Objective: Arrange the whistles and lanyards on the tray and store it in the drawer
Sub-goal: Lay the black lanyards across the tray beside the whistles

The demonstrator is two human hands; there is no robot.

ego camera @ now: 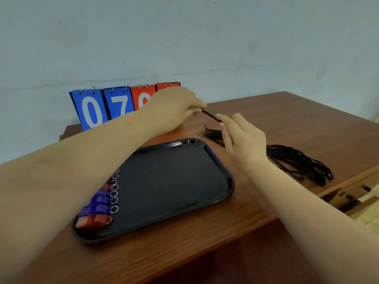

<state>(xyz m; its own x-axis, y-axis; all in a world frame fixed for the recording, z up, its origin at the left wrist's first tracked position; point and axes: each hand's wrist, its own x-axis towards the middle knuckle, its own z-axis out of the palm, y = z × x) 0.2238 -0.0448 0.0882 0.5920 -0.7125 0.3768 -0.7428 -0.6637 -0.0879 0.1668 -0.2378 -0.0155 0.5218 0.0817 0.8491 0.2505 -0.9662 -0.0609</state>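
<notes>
The person is holding a short stretch of black lanyard (210, 115) taut in the air, just beyond the far right corner of the black tray (230, 181). The left hand (174, 107) is pinching one end between thumb and fingertips. The right hand (240, 140) is meeting the other end with thumb and forefinger closed on it, its remaining fingers loose. The rest of the cord looks to be trailing down to a frayed knot of ends (211, 133) on the wooden table (287, 117), though the right hand is hiding the join. Further right, the main bundle of lanyards (297, 160) is lying in a loose heap, well apart from the tray. The whistles (98, 201) are sitting in a row along the tray's left side, rings pointing inward, with the left forearm covering part of them. To my eye this cord is going to be light, limp and prone to tangling, so pinching one strand near its end and drawing it clear is looking wiser than grabbing the heap. A flip scoreboard (92, 109) is standing at the far left, and an open drawer (352, 193) is showing at the near right.
</notes>
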